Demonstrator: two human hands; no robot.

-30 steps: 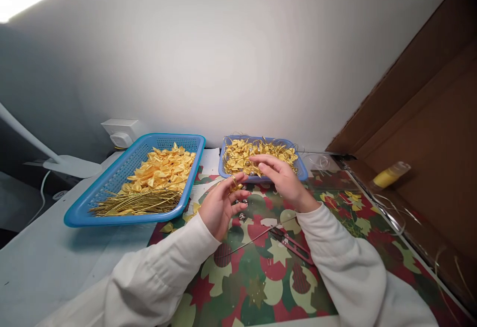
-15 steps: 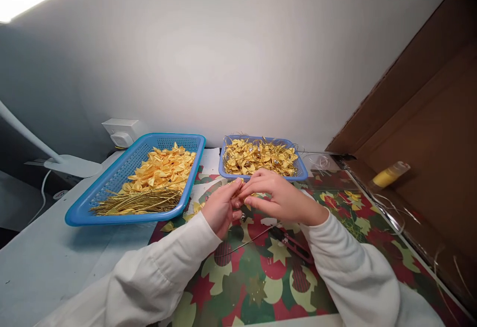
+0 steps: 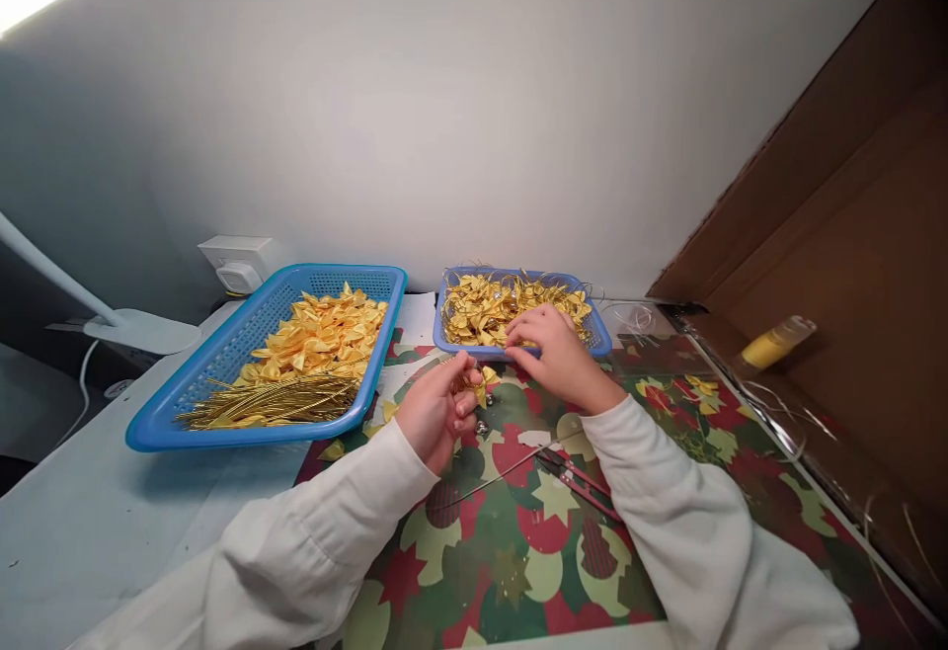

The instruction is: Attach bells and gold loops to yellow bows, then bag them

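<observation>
My left hand is closed in a pinch on a small gold bow with a thin gold thread, just above the patterned mat. My right hand reaches over the front edge of the small blue basket, its fingers curled among the finished gold bows with loops. What those fingers hold, if anything, is hidden. To the left stands a large blue basket with a heap of plain gold bows and a bundle of gold wires.
Small silver bells and dark snips lie on the mat near my hands. A white lamp base and a socket box stand at the left. A brown board with a yellow tube rises on the right.
My right hand left my left hand and moved back up to the small basket. My left hand stayed in place with the bow.
</observation>
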